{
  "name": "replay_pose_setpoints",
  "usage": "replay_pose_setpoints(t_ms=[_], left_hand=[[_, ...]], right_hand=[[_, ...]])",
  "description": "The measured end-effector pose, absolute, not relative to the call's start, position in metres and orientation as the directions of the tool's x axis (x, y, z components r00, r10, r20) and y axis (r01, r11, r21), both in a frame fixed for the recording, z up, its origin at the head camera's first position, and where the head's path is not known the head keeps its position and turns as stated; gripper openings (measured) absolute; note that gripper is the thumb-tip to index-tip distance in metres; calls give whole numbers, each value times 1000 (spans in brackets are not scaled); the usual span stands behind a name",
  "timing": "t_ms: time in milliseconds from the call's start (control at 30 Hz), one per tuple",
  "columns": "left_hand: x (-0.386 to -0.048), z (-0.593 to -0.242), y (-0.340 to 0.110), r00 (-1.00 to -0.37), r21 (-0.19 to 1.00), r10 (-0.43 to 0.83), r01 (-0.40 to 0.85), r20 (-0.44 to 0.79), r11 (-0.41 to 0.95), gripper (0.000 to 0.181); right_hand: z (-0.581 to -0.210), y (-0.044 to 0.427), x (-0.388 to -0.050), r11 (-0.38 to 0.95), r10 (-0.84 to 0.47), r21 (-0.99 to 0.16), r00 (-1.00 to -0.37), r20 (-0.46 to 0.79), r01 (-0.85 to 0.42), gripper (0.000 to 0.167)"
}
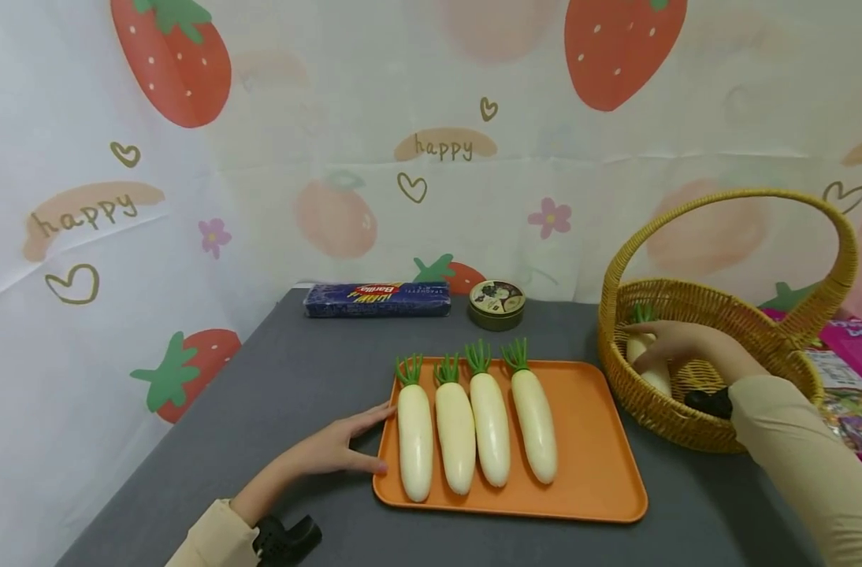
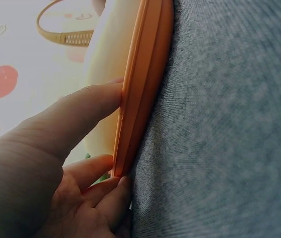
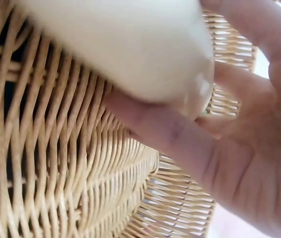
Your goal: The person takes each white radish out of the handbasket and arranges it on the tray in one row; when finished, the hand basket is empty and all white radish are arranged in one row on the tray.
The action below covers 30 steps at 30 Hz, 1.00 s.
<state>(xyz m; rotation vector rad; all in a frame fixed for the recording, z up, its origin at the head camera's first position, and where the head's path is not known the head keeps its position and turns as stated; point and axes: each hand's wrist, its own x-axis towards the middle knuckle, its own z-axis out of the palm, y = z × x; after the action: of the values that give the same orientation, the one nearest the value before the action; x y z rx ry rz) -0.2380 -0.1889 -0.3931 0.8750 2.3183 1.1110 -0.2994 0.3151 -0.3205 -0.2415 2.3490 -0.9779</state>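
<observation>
Several white radishes (image 1: 457, 441) with green tops lie side by side on an orange tray (image 1: 597, 441). At the tray's left edge my left hand (image 1: 325, 449) has its thumb and fingers spread; in the left wrist view the fingertips touch the outside of the rim (image 2: 133, 94). My right hand (image 1: 693, 346) reaches inside a wicker basket (image 1: 637, 398) and holds another white radish (image 1: 659, 379) there. The right wrist view shows thumb and fingers around the smooth radish (image 3: 130, 39), close to the woven wall; its green top is hidden in that view.
A blue spaghetti pack (image 1: 377, 301) and a round tin (image 1: 497, 305) stand at the table's back edge. The basket's tall handle (image 1: 722, 197) arches over the right hand. Bright pink packages (image 1: 856, 370) lie right of the basket. A printed cloth hangs behind.
</observation>
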Motion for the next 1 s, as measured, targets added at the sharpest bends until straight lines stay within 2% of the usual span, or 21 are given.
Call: replay_pose_setpoints(t_ms=[233,667,1000], left_hand=[[-241,-394,-187,-708,791,699,367,-102,488,76],[-238,-397,-186,-705,807,701,347,-112,478,76],[-239,-393,-188,-709,805,697,349,-109,481,76]], right_hand=[[-323,324,-297,692,-363,-718,-825,-433,73,88],[-317,339,-294,703,-347,-710,-855,-385,35,77],[-299,345,-292,698,-321,-714,-917,-236,-61,78]])
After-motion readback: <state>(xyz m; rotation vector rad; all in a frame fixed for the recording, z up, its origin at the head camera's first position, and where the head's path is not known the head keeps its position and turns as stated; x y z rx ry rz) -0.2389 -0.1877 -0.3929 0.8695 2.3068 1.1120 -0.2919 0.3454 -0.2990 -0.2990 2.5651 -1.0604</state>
